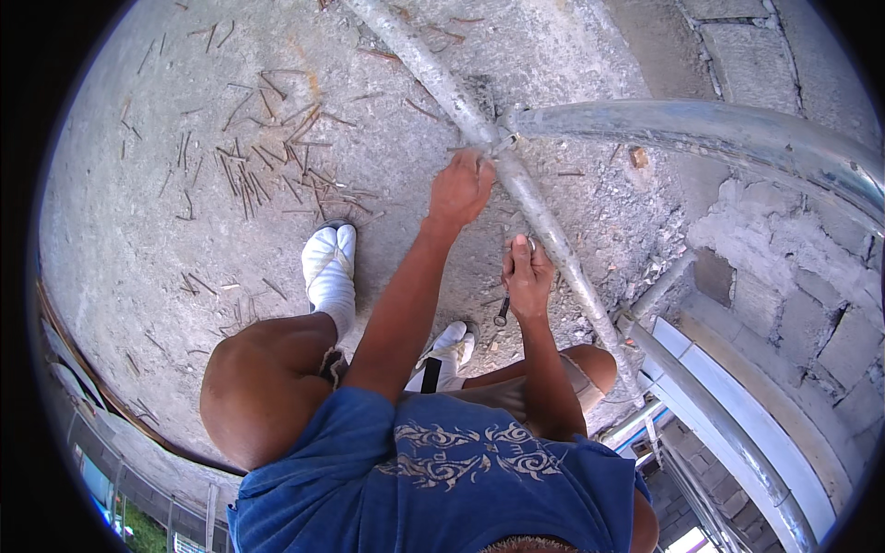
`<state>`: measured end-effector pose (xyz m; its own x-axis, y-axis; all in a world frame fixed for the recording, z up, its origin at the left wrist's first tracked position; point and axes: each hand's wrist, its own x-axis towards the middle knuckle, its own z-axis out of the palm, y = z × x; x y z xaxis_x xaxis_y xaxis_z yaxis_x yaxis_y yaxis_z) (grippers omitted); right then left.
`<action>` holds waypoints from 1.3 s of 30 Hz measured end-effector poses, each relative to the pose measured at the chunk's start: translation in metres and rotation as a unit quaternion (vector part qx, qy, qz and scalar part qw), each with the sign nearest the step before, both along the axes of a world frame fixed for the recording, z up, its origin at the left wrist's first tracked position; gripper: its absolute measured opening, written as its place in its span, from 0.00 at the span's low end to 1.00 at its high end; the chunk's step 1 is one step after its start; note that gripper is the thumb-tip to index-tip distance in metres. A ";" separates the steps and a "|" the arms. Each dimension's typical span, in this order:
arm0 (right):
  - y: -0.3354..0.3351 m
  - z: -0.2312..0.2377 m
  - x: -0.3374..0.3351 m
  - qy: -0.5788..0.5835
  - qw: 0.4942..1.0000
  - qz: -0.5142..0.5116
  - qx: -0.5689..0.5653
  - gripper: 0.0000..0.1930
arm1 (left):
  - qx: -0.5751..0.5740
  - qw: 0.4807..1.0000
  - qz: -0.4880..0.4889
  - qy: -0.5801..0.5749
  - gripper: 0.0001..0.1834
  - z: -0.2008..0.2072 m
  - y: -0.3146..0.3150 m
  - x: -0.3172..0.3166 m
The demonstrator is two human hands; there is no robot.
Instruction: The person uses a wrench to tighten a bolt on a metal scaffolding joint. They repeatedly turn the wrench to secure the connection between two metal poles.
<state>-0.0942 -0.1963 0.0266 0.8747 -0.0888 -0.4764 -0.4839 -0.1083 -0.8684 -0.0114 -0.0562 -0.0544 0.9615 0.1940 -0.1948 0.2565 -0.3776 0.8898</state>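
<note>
My left hand (463, 189) is closed, its curled fingers against the left side of a long grey metal pipe (544, 214), just below a clamp joint (501, 140). What lies inside those fingers is hidden. To the right and nearer my body, my right hand (528, 279) is closed around a wrench (501, 319), whose dark ring end shows below the palm. The knuckles of this hand are close beside the same pipe. A second, thicker-looking pipe (691, 124) runs off to the right from the clamp joint.
Rusty nails (253, 175) lie scattered over the concrete floor (138, 267) on the left. A block wall (765, 286) rises at right, with another pipe (719, 415) at lower right. My feet in white socks (329, 263) are planted left of the pipe.
</note>
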 end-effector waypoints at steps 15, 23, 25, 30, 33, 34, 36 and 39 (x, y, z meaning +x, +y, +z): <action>0.019 0.037 0.026 -0.183 0.980 0.026 -0.072 0.16 | -0.486 0.813 0.155 0.282 0.22 -0.009 0.004 -0.020; 0.027 0.031 0.035 -0.216 0.975 0.019 -0.051 0.21 | -0.594 0.763 0.127 0.221 0.24 -0.012 0.031 -0.037; 0.022 0.022 0.025 -0.183 0.983 -0.003 0.020 0.21 | -0.547 0.796 0.137 0.220 0.23 -0.013 0.027 -0.031; 0.014 0.017 0.006 -0.149 0.981 -0.093 0.087 0.19 | -0.207 0.925 0.070 0.310 0.20 -0.007 0.023 -0.033; 0.016 0.018 0.012 -0.169 0.975 -0.106 0.094 0.20 | -0.345 0.834 0.127 0.410 0.18 -0.003 0.022 -0.038; 0.017 0.018 0.015 -0.177 0.974 -0.104 0.096 0.20 | -0.388 0.823 0.130 0.394 0.17 -0.003 0.022 -0.038; 0.017 0.016 0.019 -0.190 0.970 -0.103 0.110 0.19 | -0.487 0.787 0.141 0.352 0.17 -0.005 0.022 -0.036; 0.011 0.014 0.018 -0.150 0.976 -0.040 0.150 0.21 | -0.445 0.857 0.114 0.234 0.14 -0.012 0.024 -0.027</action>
<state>-0.0760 -0.1854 0.0409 0.9747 -0.0586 -0.2155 -0.1999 0.2015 -0.9589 -0.0387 -0.0322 -0.0669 0.6946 -0.0587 -0.7170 0.6404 0.5045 0.5791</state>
